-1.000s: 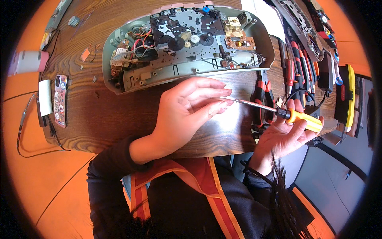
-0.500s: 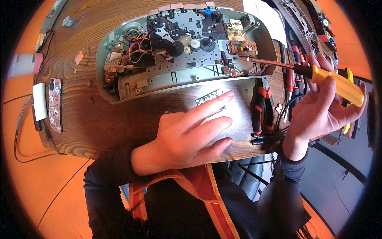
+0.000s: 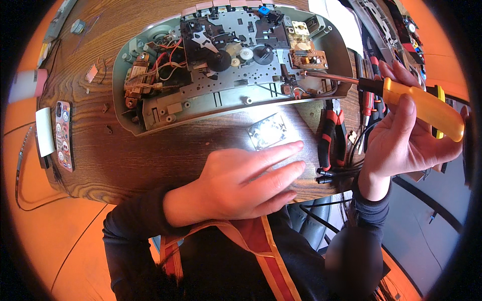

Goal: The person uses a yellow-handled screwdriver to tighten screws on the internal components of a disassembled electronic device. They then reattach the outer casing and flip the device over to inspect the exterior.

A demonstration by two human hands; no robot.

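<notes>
My right hand (image 3: 401, 140) grips a yellow-handled screwdriver (image 3: 416, 105); its shaft reaches left, its tip at the lower right of the tape mechanism (image 3: 236, 75) inside the opened grey-green casing (image 3: 186, 118). I cannot tell if it touches. My left hand (image 3: 246, 183) lies open over the wooden desk, fingers spread toward the right, just below a small shiny metal plate (image 3: 266, 130) that glares in the light. Wires (image 3: 165, 65) run through the casing's left side, and a brown circuit board (image 3: 309, 60) sits at its right.
Red-and-black pliers (image 3: 329, 135), black cables (image 3: 334, 175) and more tools lie at the right. A stickered phone (image 3: 64, 138), white pad (image 3: 44, 131) and pink-and-white container (image 3: 30, 84) stand or lie at the left. White paper (image 3: 339, 22) is at the back.
The screwdriver has risen from between my fingers to the casing's mechanism, carried by my right hand. My left hand has opened and lowered; the metal plate now shows on the desk.
</notes>
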